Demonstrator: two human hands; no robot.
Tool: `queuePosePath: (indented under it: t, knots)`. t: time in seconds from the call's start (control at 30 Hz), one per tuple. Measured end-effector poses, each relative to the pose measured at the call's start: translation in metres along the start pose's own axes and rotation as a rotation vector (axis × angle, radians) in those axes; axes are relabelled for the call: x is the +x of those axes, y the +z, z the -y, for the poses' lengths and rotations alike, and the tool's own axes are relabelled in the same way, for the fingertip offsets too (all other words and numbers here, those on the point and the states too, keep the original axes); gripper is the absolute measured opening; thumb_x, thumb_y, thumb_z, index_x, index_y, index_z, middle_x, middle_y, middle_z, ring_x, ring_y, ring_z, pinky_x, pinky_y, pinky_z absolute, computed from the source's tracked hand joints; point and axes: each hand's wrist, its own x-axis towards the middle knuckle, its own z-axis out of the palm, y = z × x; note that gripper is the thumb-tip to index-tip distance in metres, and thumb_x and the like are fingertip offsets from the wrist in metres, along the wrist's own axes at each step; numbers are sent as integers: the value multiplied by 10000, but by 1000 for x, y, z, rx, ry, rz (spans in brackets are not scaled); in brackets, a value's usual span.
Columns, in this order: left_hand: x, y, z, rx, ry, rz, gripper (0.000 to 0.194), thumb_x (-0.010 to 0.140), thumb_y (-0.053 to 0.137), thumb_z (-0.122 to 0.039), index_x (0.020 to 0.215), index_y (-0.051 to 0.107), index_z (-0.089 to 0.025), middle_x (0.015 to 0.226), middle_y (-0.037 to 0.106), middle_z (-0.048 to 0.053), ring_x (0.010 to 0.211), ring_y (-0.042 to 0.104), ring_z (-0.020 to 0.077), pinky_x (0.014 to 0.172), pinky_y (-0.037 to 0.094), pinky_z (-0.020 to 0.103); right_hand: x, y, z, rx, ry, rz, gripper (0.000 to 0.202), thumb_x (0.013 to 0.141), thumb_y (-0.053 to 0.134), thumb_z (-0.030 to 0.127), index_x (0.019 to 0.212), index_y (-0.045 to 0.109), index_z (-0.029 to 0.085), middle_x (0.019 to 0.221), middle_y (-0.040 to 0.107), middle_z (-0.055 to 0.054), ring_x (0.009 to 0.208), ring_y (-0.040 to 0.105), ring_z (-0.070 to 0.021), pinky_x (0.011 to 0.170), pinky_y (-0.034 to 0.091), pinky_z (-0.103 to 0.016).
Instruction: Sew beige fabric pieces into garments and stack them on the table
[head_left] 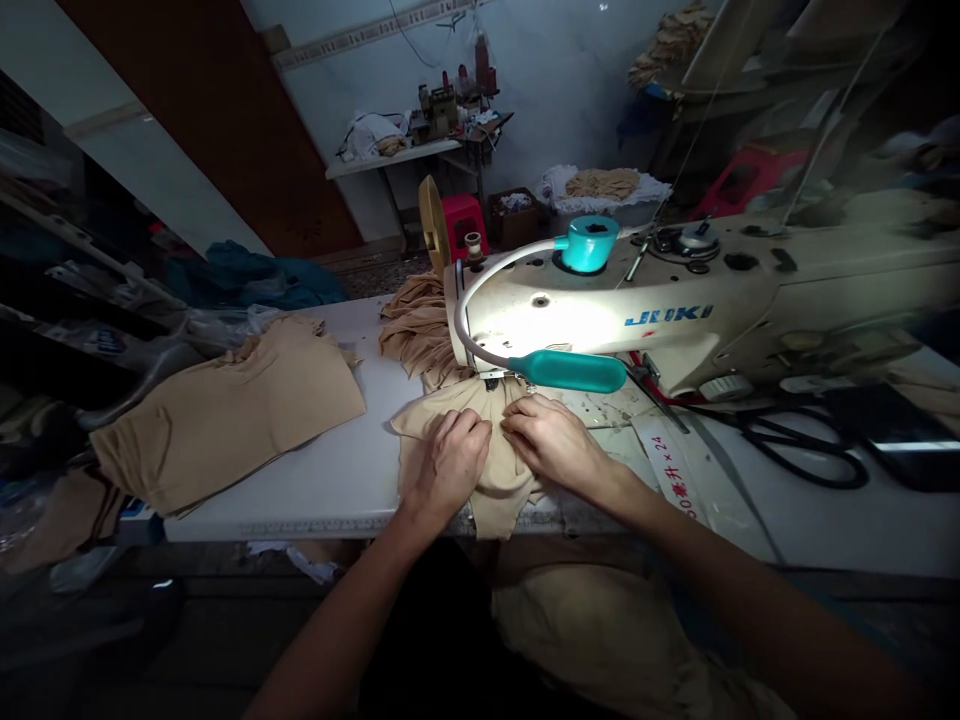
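My left hand [454, 455] and right hand [561, 445] are showing bare, as are my forearms [375, 590]. Below the worktop's [375, 450] near edge, I am wearing dark, black-looking clothing [435, 640]; shadow is hiding its cut and any details.

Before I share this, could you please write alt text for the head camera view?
The left hand and right hand hold tan fabric at a cream JUKI sewing machine lit by a teal lamp. A stack of tan pieces lies on the white table to the left; scissors lie to the right.
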Motion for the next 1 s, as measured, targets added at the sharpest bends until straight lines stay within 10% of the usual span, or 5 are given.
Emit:
queuePosePath:
  t: [0.27, 1.0]
  knots:
    - [-12, 9, 6, -84, 97, -58, 208, 1102, 528, -158, 1197, 709, -198, 1051, 714, 66, 1010, 655, 240, 879, 541, 394, -6, 14, -2, 177, 72, -145, 275, 1050, 534, 158, 1201, 759, 200, 1149, 738, -109, 1129, 644, -284, 1000, 570, -445]
    - [-33, 7, 9, 7, 158, 37, 380, 1147, 443, -243, 1501, 562, -175, 1465, 667, 127, 1344, 593, 288, 1034, 506, 449, -34, 8, 7, -77, -144, -36, 394, 1096, 530, 166, 1480, 618, 154, 1457, 669, -173, 1390, 580, -331, 1140, 552, -535]
